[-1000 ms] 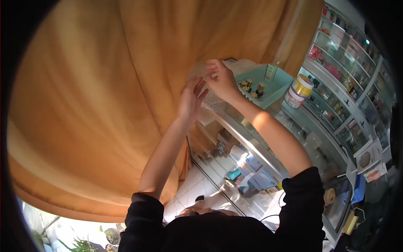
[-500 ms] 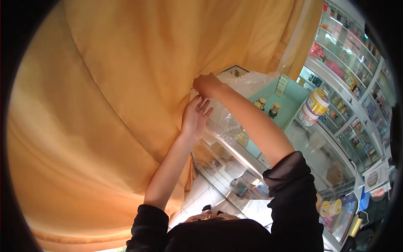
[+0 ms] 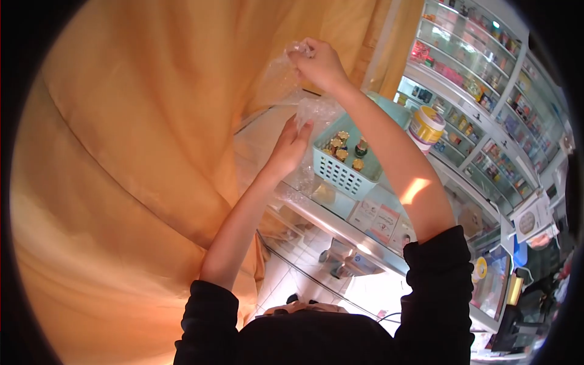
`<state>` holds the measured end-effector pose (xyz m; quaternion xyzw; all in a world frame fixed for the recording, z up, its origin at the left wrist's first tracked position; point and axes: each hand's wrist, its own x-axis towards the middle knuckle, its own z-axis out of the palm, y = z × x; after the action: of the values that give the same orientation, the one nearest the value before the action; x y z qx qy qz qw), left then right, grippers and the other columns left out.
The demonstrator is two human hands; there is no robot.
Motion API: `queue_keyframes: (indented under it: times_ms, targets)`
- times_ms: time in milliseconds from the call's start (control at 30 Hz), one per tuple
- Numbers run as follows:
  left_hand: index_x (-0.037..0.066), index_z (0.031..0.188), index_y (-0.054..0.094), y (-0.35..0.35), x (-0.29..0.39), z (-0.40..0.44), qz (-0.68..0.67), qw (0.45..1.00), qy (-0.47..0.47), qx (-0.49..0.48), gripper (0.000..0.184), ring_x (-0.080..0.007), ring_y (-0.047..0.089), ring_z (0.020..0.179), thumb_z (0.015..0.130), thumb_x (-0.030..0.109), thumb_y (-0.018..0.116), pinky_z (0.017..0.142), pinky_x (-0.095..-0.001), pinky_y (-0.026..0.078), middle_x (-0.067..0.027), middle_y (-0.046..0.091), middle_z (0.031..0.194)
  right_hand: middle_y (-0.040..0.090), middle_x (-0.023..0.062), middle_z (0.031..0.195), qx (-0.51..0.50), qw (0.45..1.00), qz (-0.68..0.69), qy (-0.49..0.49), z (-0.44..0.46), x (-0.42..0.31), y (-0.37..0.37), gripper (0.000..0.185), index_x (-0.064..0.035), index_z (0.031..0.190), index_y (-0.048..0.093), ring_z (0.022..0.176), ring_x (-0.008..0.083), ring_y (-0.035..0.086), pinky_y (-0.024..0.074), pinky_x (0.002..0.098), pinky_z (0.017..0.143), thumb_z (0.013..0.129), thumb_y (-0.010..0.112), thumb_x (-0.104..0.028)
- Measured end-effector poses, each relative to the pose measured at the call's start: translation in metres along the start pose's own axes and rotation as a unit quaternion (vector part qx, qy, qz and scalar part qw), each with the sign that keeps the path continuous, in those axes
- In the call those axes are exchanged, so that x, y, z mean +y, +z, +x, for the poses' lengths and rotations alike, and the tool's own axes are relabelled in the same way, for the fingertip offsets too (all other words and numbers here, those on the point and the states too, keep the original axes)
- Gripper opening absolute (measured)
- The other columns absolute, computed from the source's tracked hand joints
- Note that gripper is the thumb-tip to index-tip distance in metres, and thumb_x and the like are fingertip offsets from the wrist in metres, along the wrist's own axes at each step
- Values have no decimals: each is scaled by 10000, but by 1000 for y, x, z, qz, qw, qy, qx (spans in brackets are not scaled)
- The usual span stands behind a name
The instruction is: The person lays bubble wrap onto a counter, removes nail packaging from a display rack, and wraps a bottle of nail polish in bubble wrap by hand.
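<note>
Clear bubble wrap (image 3: pixel 319 111) stretches between my two hands above the glass counter. My right hand (image 3: pixel 320 66) is raised, its fingers closed on an upper end of the wrap. Lower down, my left hand (image 3: pixel 291 147) pinches another part between thumb and fingers. Some of the wrap hangs down onto the counter below the left hand. Just right of it stands a pale green plastic basket (image 3: pixel 342 173) with holes in its side. Several small bottles with gold caps (image 3: pixel 340 146) are inside the basket, and my right forearm passes over its far part.
A yellow-and-white tub (image 3: pixel 427 125) stands behind the basket. Flat boxes (image 3: pixel 374 218) show through the glass counter (image 3: pixel 331 222). An orange curtain (image 3: pixel 140 152) hangs close on the left. Glass shelves (image 3: pixel 468 55) of goods line the right.
My right hand has risen, lifting bubble wrap off the counter. My left hand has gone from loosely open to gripping the wrap. The view has shifted, showing more gold-capped bottles.
</note>
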<state>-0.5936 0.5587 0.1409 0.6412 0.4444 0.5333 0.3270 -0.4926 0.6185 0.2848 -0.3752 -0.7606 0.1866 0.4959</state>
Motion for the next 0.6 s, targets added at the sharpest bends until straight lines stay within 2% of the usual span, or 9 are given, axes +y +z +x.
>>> queue_keyframes:
  times_ms: [67, 133, 167, 233, 267, 333, 400, 533, 600]
  targets:
    - [-131, 1310, 361, 2, -25, 24, 67, 996, -43, -31, 648, -342, 359, 1313, 921, 369, 498, 1062, -354, 307, -287, 413, 1354, 615, 83, 731, 33, 996, 80, 24, -2, 1, -19, 196, 18, 891, 610, 664, 173, 632, 523, 293, 602, 826, 631, -166]
    - [-140, 1290, 379, 2, 6, 20, 62, 995, -67, -31, 646, -349, 389, 1289, 911, 365, 520, 1058, -353, 314, -294, 438, 1326, 614, 129, 695, 133, 959, 249, -13, -7, -7, -34, 163, 13, 796, 529, 639, 175, 653, 531, 317, 537, 807, 599, -134]
    - [-149, 1270, 397, -1, 17, 21, 61, 994, -90, -16, 645, -356, 419, 1266, 901, 361, 541, 1055, -352, 321, -301, 463, 1299, 614, 129, 695, 151, 958, 245, -8, -11, -11, -44, 163, 13, 796, 529, 639, 175, 653, 531, 317, 537, 807, 599, -134]
    - [-137, 1254, 419, -4, -54, 64, 92, 995, 42, -9, 656, -349, 455, 1233, 852, 339, 623, 1037, -369, 345, -303, 475, 1283, 548, 159, 970, 163, 941, 295, 5, -22, -23, -68, 171, 50, 978, 490, 762, 262, 641, 594, 369, 690, 884, 541, -84]
    - [-131, 1258, 414, -5, -38, 61, 38, 996, 76, -28, 682, -347, 459, 1226, 821, 328, 665, 1037, -378, 345, -305, 479, 1274, 548, 159, 970, 178, 943, 282, 7, -20, -13, -75, 171, 50, 978, 490, 762, 262, 641, 594, 369, 690, 884, 541, -84]
    - [-124, 1262, 408, -5, -11, 49, -31, 993, 99, -53, 712, -344, 464, 1219, 790, 317, 706, 1037, -387, 344, -307, 483, 1265, 559, 93, 767, 248, 901, 346, -85, -11, 21, -88, 67, -56, 973, 508, 592, 208, 609, 541, 330, 530, 908, 505, -73]
    - [-105, 1272, 409, -7, -8, 40, 160, 974, 140, 84, 736, -311, 502, 1170, 761, 302, 746, 1021, -381, 365, -257, 524, 1230, 547, 95, 762, 261, 889, 374, -41, -19, 27, -109, 58, -88, 966, 484, 628, 219, 595, 538, 349, 544, 915, 502, -109]
    - [-93, 1242, 455, -1, 9, 33, 179, 969, 123, 115, 677, -266, 543, 1107, 773, 301, 744, 976, -342, 401, -216, 566, 1184, 544, 152, 863, 308, 871, 382, -12, -58, 13, -136, 111, -69, 1019, 447, 721, 284, 595, 581, 416, 628, 912, 447, -98]
    - [-78, 1216, 495, -2, 35, 24, 3, 997, 51, -54, 633, -227, 562, 1076, 783, 316, 737, 935, -308, 421, -196, 594, 1153, 556, 162, 927, 297, 873, 382, -63, -81, 6, -152, 246, -10, 1116, 391, 760, 312, 623, 580, 404, 640, 878, 446, -32]
